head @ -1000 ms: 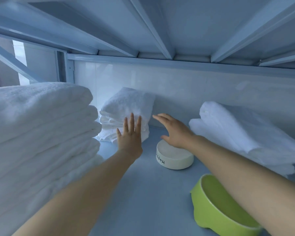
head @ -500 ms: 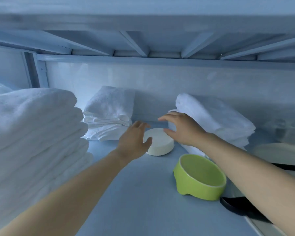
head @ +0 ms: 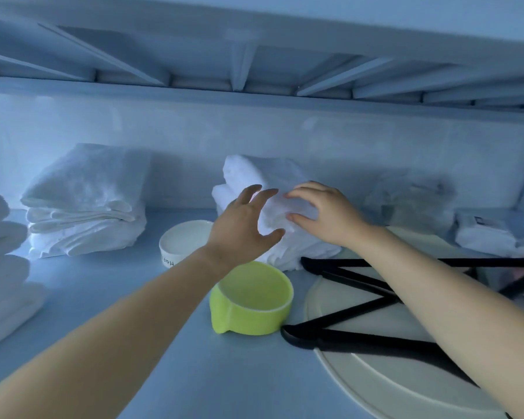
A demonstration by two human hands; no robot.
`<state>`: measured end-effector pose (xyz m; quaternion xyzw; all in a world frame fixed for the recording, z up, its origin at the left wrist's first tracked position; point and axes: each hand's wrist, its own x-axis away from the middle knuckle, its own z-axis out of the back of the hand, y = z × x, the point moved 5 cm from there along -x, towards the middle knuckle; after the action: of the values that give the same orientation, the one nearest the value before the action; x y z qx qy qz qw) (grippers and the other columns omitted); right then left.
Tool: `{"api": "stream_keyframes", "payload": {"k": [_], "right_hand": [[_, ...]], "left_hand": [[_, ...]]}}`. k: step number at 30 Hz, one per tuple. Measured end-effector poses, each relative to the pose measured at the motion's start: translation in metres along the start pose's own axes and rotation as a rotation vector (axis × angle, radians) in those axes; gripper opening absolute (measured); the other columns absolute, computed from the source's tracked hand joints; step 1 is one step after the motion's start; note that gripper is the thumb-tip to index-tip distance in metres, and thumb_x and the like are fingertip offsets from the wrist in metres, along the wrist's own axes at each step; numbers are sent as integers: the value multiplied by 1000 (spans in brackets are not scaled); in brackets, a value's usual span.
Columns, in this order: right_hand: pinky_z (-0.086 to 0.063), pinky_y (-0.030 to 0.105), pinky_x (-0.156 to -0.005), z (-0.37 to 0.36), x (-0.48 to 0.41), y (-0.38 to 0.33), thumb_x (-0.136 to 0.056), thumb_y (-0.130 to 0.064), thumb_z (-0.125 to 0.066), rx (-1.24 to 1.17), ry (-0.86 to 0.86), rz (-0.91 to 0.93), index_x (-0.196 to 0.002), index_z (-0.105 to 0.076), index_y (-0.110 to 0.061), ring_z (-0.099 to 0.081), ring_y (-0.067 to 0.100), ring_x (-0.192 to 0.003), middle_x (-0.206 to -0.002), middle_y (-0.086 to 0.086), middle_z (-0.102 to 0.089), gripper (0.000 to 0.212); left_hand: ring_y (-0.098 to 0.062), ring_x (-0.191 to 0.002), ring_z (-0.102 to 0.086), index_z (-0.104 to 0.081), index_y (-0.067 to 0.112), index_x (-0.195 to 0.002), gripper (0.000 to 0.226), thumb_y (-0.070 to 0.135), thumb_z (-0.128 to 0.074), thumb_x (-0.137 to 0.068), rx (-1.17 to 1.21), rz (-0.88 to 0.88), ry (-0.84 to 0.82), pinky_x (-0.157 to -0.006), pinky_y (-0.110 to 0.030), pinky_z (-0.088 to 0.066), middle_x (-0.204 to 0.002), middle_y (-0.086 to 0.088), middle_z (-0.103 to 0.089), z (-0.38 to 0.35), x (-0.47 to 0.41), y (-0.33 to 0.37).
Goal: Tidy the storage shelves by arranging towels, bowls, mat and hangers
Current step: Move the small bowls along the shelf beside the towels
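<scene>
A folded white towel stack [head: 263, 173] lies at the middle back of the shelf. My left hand [head: 244, 228] hovers open just in front of its left side. My right hand [head: 324, 214] is open with fingertips on the towel's front. A white bowl [head: 183, 240] sits left of my left wrist, and a green bowl [head: 251, 299] stands in front of the towel. Black hangers [head: 354, 282] lie across a pale round mat [head: 384, 379] on the right. Another folded towel stack [head: 85, 201] rests at the back left.
A tall pile of white towels [head: 3, 261] fills the left edge. More folded white cloth [head: 490, 234] lies at the far right back. The upper shelf's underside [head: 254, 55] hangs low overhead. Bare shelf surface [head: 127, 297] lies between the left piles and the bowls.
The view has swung right, bringing the hangers and mat into sight. Both hands moved off the left towel stack and white bowl over to the middle towel stack.
</scene>
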<state>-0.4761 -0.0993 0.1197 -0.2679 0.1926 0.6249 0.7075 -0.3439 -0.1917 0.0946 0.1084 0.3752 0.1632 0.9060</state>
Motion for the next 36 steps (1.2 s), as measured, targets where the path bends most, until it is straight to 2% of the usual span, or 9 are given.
{"api": "stream_keyframes", "payload": {"k": [6,10,13,16,20,24,31,33,36], "right_hand": [[-43,31,-96,-4,3,42,-71,-40,-77,-9,-61,14,-120,-59,-19,-54,16,-113,-125,-3,-55,56],[-30,20,-103,-13,3,68,-63,-43,-82,6,-111,46,-131,-50,-29,-41,12,-128,-140,-6,-43,76],[-29,35,-109,-23,3,78,-59,-40,-83,88,-157,109,-138,-36,-39,-28,12,-136,-148,-8,-29,92],[-34,46,-106,-29,3,83,-59,-33,-84,108,-177,158,-142,-27,-39,-20,14,-139,-151,-7,-21,101],[-39,32,-98,-38,7,86,-62,-26,-84,103,-137,227,-145,-22,-35,-16,16,-140,-152,-4,-18,104],[-44,32,-90,-48,2,82,-66,-24,-81,124,-101,229,-146,-19,-36,-12,15,-140,-153,-4,-17,102],[-42,33,-100,-55,-15,75,-74,-18,-75,54,-194,252,-147,-11,-36,-12,9,-142,-156,-9,-10,99],[-38,31,-103,-51,-15,82,-74,-16,-75,10,-178,232,-146,-20,-29,-18,12,-141,-156,-7,-12,91],[-29,26,-105,-44,-16,96,-71,-21,-79,-50,-112,144,-141,-34,-29,-25,17,-139,-154,-3,-20,83]], "left_hand": [[-21,-136,-25,-34,35,-138,90,48,-79,-61,-170,27,-113,-96,-35,-44,-150,5,-20,-34,-14,15],[-24,-132,-25,-29,29,-136,100,37,-85,-53,-294,50,-174,-86,-41,-51,-144,0,-20,-46,-17,16],[-25,-129,-25,-24,27,-134,102,31,-85,-53,-391,90,-186,-76,-40,-55,-142,-1,-17,-52,-19,15],[-25,-129,-24,-22,27,-135,101,26,-83,-54,-444,109,-177,-69,-37,-56,-141,-2,-15,-58,-21,12],[-24,-131,-20,-21,29,-134,101,23,-83,-54,-437,136,-168,-63,-36,-56,-142,1,-12,-62,-21,4],[-21,-131,-22,-24,30,-132,98,21,-82,-54,-447,152,-155,-61,-33,-53,-143,4,-14,-60,-25,-11],[-26,-138,-14,-27,25,-133,94,20,-84,-58,-581,246,-127,-83,-42,-51,-148,1,-14,-42,-31,-32],[-25,-143,-1,-22,21,-137,97,28,-83,-62,-671,211,-132,-107,-45,-33,-153,-1,-7,-45,-32,-27],[-18,-143,-9,-12,18,-145,108,39,-81,-64,-720,142,-124,-113,-44,-16,-155,1,-11,-53,-36,-16]]}}
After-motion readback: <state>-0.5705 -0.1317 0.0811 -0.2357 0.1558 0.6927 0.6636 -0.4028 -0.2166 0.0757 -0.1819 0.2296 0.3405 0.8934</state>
